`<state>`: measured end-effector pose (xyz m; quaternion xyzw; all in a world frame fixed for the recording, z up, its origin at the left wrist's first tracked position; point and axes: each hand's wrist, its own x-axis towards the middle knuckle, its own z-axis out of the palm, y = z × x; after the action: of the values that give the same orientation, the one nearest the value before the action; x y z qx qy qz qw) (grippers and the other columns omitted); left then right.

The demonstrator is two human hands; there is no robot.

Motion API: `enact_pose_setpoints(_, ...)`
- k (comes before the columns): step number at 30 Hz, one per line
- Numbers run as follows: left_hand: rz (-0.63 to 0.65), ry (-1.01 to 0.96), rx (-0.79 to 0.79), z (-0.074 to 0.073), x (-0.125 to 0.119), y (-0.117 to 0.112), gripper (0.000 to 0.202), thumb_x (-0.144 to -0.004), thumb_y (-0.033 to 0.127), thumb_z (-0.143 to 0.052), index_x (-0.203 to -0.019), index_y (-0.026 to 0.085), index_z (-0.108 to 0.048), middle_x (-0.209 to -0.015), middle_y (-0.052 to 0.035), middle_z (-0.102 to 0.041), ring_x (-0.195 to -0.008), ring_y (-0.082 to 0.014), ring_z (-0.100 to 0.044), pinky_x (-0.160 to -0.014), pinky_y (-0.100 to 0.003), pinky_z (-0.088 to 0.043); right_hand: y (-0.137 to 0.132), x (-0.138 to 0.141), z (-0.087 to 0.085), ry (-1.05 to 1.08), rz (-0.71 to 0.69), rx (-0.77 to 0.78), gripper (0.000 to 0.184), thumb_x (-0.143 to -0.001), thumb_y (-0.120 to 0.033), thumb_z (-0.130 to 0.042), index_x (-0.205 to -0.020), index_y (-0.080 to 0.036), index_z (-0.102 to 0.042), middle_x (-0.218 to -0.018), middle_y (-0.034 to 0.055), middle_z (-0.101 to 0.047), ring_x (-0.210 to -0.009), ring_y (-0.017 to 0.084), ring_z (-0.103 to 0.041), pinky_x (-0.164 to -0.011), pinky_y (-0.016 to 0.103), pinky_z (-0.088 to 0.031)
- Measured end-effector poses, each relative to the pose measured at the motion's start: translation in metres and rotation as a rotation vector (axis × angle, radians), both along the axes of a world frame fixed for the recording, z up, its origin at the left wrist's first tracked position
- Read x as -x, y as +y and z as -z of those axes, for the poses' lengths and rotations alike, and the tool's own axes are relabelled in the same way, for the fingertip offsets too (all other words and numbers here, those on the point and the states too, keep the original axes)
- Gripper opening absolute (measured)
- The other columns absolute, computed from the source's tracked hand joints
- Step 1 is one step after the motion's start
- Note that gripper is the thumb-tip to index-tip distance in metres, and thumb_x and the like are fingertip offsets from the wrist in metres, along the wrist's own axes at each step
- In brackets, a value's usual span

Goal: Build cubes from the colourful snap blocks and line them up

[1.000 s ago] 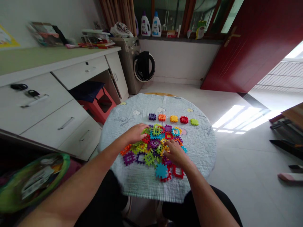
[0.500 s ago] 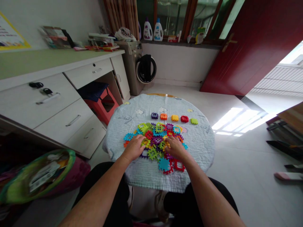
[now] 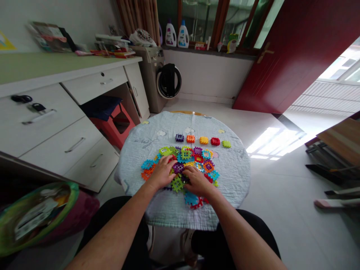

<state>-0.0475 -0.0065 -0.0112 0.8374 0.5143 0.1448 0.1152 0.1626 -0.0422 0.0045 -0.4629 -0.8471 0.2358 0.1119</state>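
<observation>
A pile of colourful plastic interlocking blocks lies in the middle of the round table (image 3: 157,213). My left hand (image 3: 161,173) rests on the pile's left part, its fingers apart. A purple window block (image 3: 178,167) lies at its fingertips. From the right, my right hand (image 3: 197,180) reaches over the pile with fingers spread, close to the same purple block. In front of the hands are a green window block (image 3: 177,184) and a blue block (image 3: 191,198). Whatever lies beneath the palms is hidden.
Behind the pile, several blocks stand in a spaced row, from a dark purple block (image 3: 179,138) to a green block (image 3: 226,144). A red stool (image 3: 112,127) and drawers (image 3: 84,146) are left; a basket (image 3: 73,210) sits near my left leg.
My right hand has moved left and nearer to my left hand, uncovering an orange block on the pile's right. The whole view has shifted slightly. The back row is unchanged.
</observation>
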Motion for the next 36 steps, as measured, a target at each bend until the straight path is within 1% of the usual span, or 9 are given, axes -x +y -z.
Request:
enact_pose_setpoints(5, -0.017, 0.049, 0.025, -0.002, 0.001, -0.001, 0.04, -0.077, 0.026, -0.064, -0.116, 0.022, -0.064, -0.134, -0.0115, -0.053, -0.129, -0.0293, -0.045, -0.112, -0.043, -0.034, -0.002, 0.006, -0.007, 0.084, -0.058, 0.013, 0.039, -0.077, -0.013, -0.057, -0.115, -0.017, -0.061, -0.121, 0.0096, -0.061, -0.115, 0.021, -0.053, -0.101, 0.036, -0.039)
enact_pose_setpoints(10, -0.011, 0.04, 0.121, -0.011, 0.004, 0.001, 0.019, -0.081, 0.023, -0.059, -0.097, 0.019, -0.068, -0.107, -0.0091, -0.065, -0.104, -0.0236, -0.06, -0.097, -0.037, -0.047, 0.007, 0.001, -0.007, 0.138, 0.131, -0.047, 0.027, -0.085, -0.012, -0.051, -0.108, -0.017, -0.064, -0.108, 0.0087, -0.066, -0.106, 0.019, -0.057, -0.096, 0.035, -0.041)
enact_pose_setpoints(13, -0.075, -0.008, 0.129, -0.014, 0.007, 0.005, 0.018, -0.082, 0.018, -0.053, -0.092, 0.018, -0.068, -0.099, -0.0088, -0.067, -0.098, -0.0224, -0.062, -0.094, -0.036, -0.048, 0.015, -0.004, 0.0, 0.111, 0.195, -0.122, 0.032, -0.085, -0.011, -0.049, -0.113, -0.015, -0.064, -0.12, 0.0115, -0.063, -0.115, 0.021, -0.052, -0.102, 0.037, -0.038)
enact_pose_setpoints(17, -0.221, -0.146, 0.069, -0.009, 0.016, 0.021, 0.027, -0.078, 0.009, -0.049, -0.095, 0.017, -0.068, -0.104, -0.0087, -0.068, -0.103, -0.0216, -0.062, -0.098, -0.034, -0.047, 0.024, -0.005, 0.012, 0.011, 0.276, -0.13, 0.05, -0.083, -0.014, -0.05, -0.133, -0.018, -0.055, -0.146, 0.0094, -0.047, -0.134, 0.027, -0.035, -0.111, 0.045, -0.028)
enact_pose_setpoints(23, -0.394, -0.248, 0.049, 0.002, 0.028, 0.055, 0.036, -0.075, 0.006, -0.051, -0.106, 0.016, -0.066, -0.116, -0.0094, -0.067, -0.113, -0.0218, -0.06, -0.105, -0.035, -0.043, 0.033, -0.001, 0.016, -0.086, 0.309, -0.061, 0.053, -0.089, -0.02, -0.045, -0.142, -0.021, -0.046, -0.154, 0.0046, -0.037, -0.14, 0.032, -0.026, -0.11, 0.05, -0.026)
enact_pose_setpoints(26, -0.378, -0.212, 0.078, 0.006, 0.021, 0.065, 0.039, -0.076, 0.004, -0.05, -0.11, 0.013, -0.065, -0.121, -0.012, -0.066, -0.116, -0.0215, -0.059, -0.106, -0.033, -0.042, 0.034, 0.0, 0.014, -0.106, 0.284, -0.052, 0.049, -0.09, -0.022, -0.045, -0.139, -0.025, -0.05, -0.149, 0.0043, -0.044, -0.135, 0.031, -0.032, -0.107, 0.049, -0.028)
enact_pose_setpoints(30, -0.265, -0.157, 0.06, 0.012, 0.003, 0.068, 0.036, -0.079, 0.006, -0.05, -0.11, 0.014, -0.066, -0.119, -0.0105, -0.066, -0.113, -0.0213, -0.059, -0.105, -0.033, -0.041, 0.032, 0.0, 0.008, -0.118, 0.285, -0.055, 0.039, -0.088, -0.018, -0.046, -0.124, -0.025, -0.061, -0.131, 0.0059, -0.059, -0.124, 0.029, -0.042, -0.101, 0.044, -0.032)
enact_pose_setpoints(33, -0.211, -0.101, 0.018, 0.015, -0.007, 0.064, 0.031, -0.082, 0.012, -0.051, -0.108, 0.017, -0.067, -0.114, -0.0086, -0.066, -0.111, -0.0223, -0.058, -0.103, -0.035, -0.042, 0.033, -0.002, 0.006, -0.142, 0.338, -0.043, 0.029, -0.085, -0.016, -0.048, -0.106, -0.023, -0.068, -0.109, 0.0073, -0.067, -0.112, 0.027, -0.049, -0.096, 0.041, -0.035)
enact_pose_setpoints(36, -0.188, -0.025, 0.006, 0.015, -0.012, 0.058, 0.027, -0.083, 0.015, -0.052, -0.104, 0.017, -0.069, -0.11, -0.0092, -0.065, -0.108, -0.0233, -0.057, -0.101, -0.036, -0.042, 0.035, -0.005, 0.008, -0.116, 0.424, -0.069, 0.027, -0.086, -0.019, -0.048, -0.104, -0.021, -0.068, -0.11, 0.0089, -0.066, -0.109, 0.026, -0.051, -0.095, 0.039, -0.037)
